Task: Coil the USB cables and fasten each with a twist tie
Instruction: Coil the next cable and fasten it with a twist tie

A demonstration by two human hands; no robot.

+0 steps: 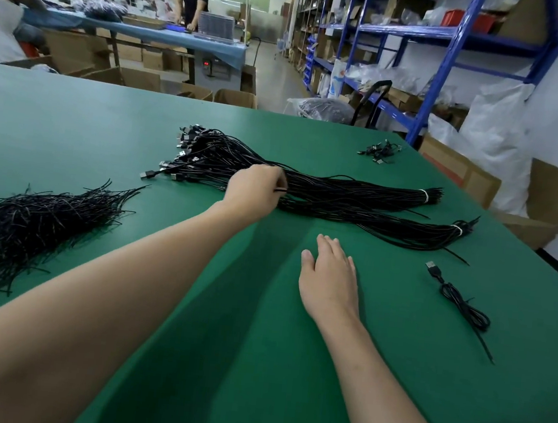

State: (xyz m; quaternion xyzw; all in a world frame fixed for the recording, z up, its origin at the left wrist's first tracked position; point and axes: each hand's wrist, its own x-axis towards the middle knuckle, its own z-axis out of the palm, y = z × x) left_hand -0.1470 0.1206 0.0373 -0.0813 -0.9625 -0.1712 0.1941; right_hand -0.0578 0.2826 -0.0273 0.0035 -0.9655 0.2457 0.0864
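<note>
Left hand [255, 191] first: we see it reached out to the near edge of the big bundle of USB cables [325, 187], with the back of the hand toward us and the fingers curled in. Its fingertips are hidden behind the hand. A short black strand [280, 189] sticks out of the pinch, and we cannot tell whether it is a cable from the bundle or a twist tie. Our right hand [329, 278] is flat, palm down, fingers straight and close together, holding nothing. Whether it touches the surface or hovers just above it is hard to make out.

The bundle fans out from the left hand, plugs to the far left and bare ends to the right under a white band [424, 195]. A second banded bundle [413, 234] lies just beyond the right hand. One coiled cable [460, 304] sits to that hand's right, well apart from it. The heap of twist ties [27, 229] lies left of our left forearm, cut off by the frame edge. A small cluster of cables [380, 150] rests near the far corner.

All of this sits on a green table [253, 381]. Beyond it we see blue shelving [460, 41] stacked with boxes and bags, cardboard cartons [461, 168] on the floor, and people at a blue-covered table [185, 41].
</note>
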